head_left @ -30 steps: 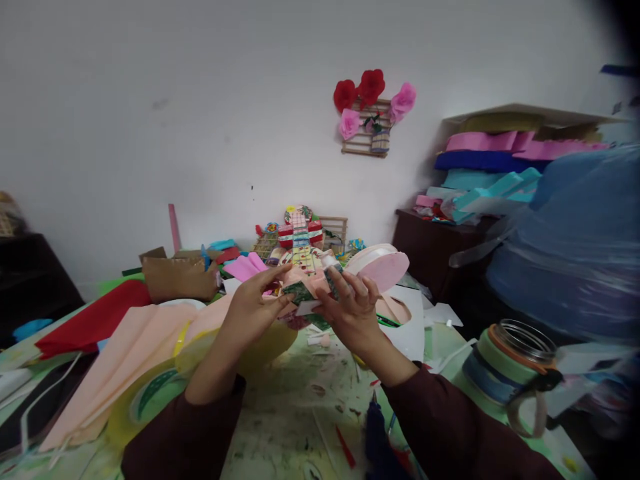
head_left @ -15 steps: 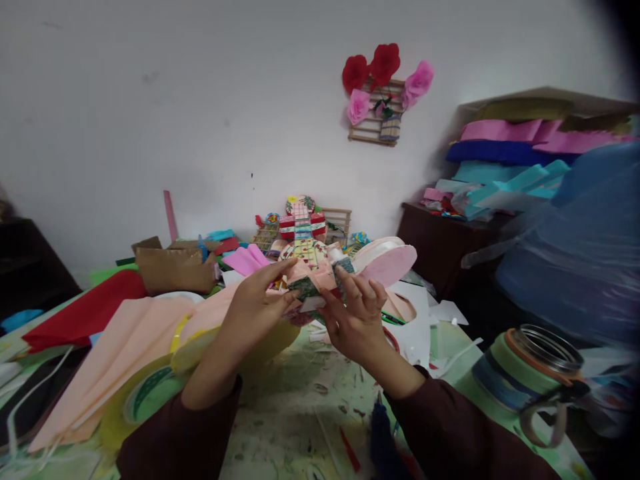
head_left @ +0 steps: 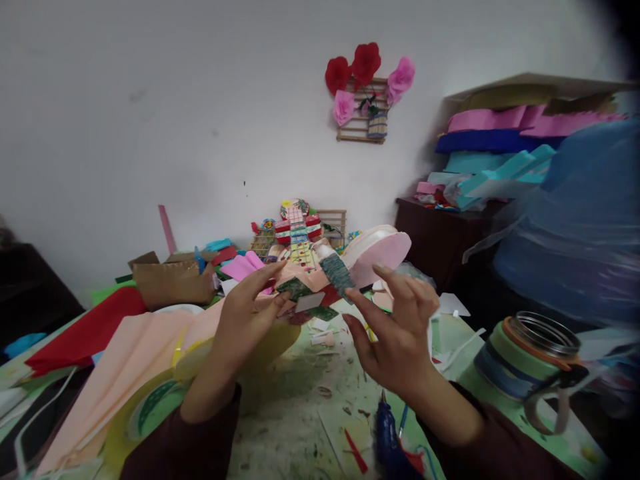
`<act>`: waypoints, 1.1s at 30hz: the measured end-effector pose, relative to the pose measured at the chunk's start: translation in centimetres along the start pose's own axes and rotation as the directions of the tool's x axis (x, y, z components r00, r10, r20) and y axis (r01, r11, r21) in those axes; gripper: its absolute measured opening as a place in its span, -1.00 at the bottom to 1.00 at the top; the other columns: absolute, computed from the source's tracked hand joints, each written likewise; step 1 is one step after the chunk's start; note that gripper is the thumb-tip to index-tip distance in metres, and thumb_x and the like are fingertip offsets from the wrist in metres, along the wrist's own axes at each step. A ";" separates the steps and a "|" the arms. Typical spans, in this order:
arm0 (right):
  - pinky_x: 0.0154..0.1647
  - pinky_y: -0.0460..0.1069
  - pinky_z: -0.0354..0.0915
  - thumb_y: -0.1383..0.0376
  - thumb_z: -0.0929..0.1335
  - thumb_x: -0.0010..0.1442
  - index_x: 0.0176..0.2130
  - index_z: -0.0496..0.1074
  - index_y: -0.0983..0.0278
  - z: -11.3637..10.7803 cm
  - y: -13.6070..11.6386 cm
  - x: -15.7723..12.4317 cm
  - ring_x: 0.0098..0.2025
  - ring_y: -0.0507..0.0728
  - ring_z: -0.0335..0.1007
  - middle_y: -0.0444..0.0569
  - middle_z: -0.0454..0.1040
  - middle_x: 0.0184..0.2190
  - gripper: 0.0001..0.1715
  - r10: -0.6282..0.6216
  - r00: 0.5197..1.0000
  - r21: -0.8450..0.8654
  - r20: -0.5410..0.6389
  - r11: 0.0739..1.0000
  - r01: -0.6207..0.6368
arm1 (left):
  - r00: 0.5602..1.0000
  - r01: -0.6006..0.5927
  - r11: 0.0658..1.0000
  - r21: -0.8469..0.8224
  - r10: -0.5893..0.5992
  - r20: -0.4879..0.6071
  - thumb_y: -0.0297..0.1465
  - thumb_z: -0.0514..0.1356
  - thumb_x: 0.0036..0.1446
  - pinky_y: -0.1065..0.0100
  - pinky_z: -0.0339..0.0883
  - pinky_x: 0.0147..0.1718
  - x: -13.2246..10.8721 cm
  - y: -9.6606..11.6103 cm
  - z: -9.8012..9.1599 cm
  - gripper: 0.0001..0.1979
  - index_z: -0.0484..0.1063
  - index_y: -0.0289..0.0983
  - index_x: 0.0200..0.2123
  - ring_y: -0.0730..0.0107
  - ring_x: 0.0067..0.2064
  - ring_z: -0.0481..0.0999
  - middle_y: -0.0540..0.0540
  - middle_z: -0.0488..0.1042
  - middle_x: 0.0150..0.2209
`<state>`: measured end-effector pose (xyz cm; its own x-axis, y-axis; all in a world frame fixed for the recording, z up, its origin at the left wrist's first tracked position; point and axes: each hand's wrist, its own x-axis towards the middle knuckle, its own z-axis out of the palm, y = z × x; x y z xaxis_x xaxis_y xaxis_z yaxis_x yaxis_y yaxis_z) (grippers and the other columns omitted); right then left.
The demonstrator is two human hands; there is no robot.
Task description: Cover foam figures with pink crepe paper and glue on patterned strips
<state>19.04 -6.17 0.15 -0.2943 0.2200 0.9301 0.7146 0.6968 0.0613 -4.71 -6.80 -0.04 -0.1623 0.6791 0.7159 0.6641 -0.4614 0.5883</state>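
My left hand pinches the left side of a peach paper craft piece between thumb and fingers. The piece carries dark green patches and a small white tab. A grey-green wrapped strip stands out at its right side. My right hand is open, fingers spread, with the index fingertip at the lower end of that strip; whether it touches is hard to tell. Just behind is a pink-sided round spool. A decorated paper guitar-like model is partly hidden behind the piece.
A blue glue gun lies at the front beside a red sliver. The green bottle stands open at right. A wide tape roll, peach paper and a cardboard box occupy the left. Paper scraps litter the middle.
My right hand has let go of the craft piece and drawn back to the right, fingers spreading. The grey-green strip and white tab now show more fully. My left hand keeps its hold.
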 end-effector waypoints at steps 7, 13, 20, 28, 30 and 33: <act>0.06 0.31 0.16 0.33 0.31 0.18 0.01 0.37 0.09 -3.4 -4.9 0.4 0.06 0.32 0.22 0.06 0.32 0.05 -0.61 0.134 0.990 0.269 -0.042 0.956 -0.118 | 0.993 -0.065 0.998 0.022 0.067 -0.095 -0.30 0.26 0.13 0.16 0.39 0.04 -0.2 0.6 -0.2 -0.54 0.40 -0.15 0.12 0.18 0.03 0.50 -0.14 0.46 0.10; 0.03 0.30 0.17 0.30 0.31 0.18 0.19 0.26 0.39 -0.8 -7.2 1.8 0.00 0.31 0.17 0.19 0.34 -0.03 -0.40 0.238 0.928 0.270 0.287 0.909 -0.317 | 0.986 -0.161 0.985 0.070 0.164 -0.038 -0.32 0.20 0.17 0.14 0.36 0.06 -0.8 1.9 0.2 -0.55 0.36 -0.16 0.14 0.18 0.08 0.46 -0.14 0.45 0.12; 0.08 0.30 0.14 0.22 0.33 0.17 0.22 0.24 0.40 2.3 -8.9 2.1 -0.02 0.29 0.14 0.16 0.32 -0.06 -0.34 0.281 0.877 0.345 0.389 0.839 -0.422 | 0.982 -0.040 0.999 -0.033 0.034 -0.185 -0.27 0.23 0.15 0.19 0.42 0.02 -0.7 1.7 -0.3 -0.55 0.38 -0.15 0.12 0.19 0.07 0.47 -0.14 0.43 0.11; 0.01 0.28 0.16 0.16 0.29 0.23 0.30 0.11 0.41 5.3 -8.3 1.8 -0.06 0.30 0.14 0.18 0.31 -0.11 -0.25 0.337 0.890 0.223 0.306 0.884 -0.411 | 0.977 0.051 0.994 -0.096 -0.070 -0.204 -0.26 0.27 0.10 0.20 0.43 0.01 -0.7 1.8 -1.8 -0.51 0.39 -0.16 0.12 0.16 0.08 0.46 -0.14 0.43 0.12; 0.00 0.26 0.16 0.15 0.29 0.24 0.28 0.18 0.35 5.7 -7.8 1.9 -0.06 0.31 0.15 0.16 0.31 -0.14 -0.31 0.351 0.880 0.172 0.320 0.892 -0.418 | 0.977 0.055 0.996 -0.064 -0.067 -0.205 -0.27 0.27 0.09 0.17 0.42 0.02 -0.7 1.7 -1.9 -0.51 0.39 -0.15 0.12 0.16 0.05 0.48 -0.13 0.43 0.12; -0.01 0.25 0.15 0.16 0.30 0.24 0.20 0.31 0.25 6.2 -7.0 1.9 -0.06 0.30 0.17 0.12 0.33 -0.16 -0.44 0.377 0.869 0.119 0.322 0.894 -0.432 | 0.985 0.069 0.997 -0.021 -0.071 -0.159 -0.30 0.26 0.09 0.14 0.43 0.00 -0.7 1.6 -1.7 -0.54 0.41 -0.15 0.09 0.16 0.02 0.49 -0.13 0.46 0.08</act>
<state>9.58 -6.40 -0.70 -0.1908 0.6733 0.7143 0.6907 0.6091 -0.3897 -4.75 -9.00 1.03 -0.3227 0.6110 0.7228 0.6359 -0.4257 0.6437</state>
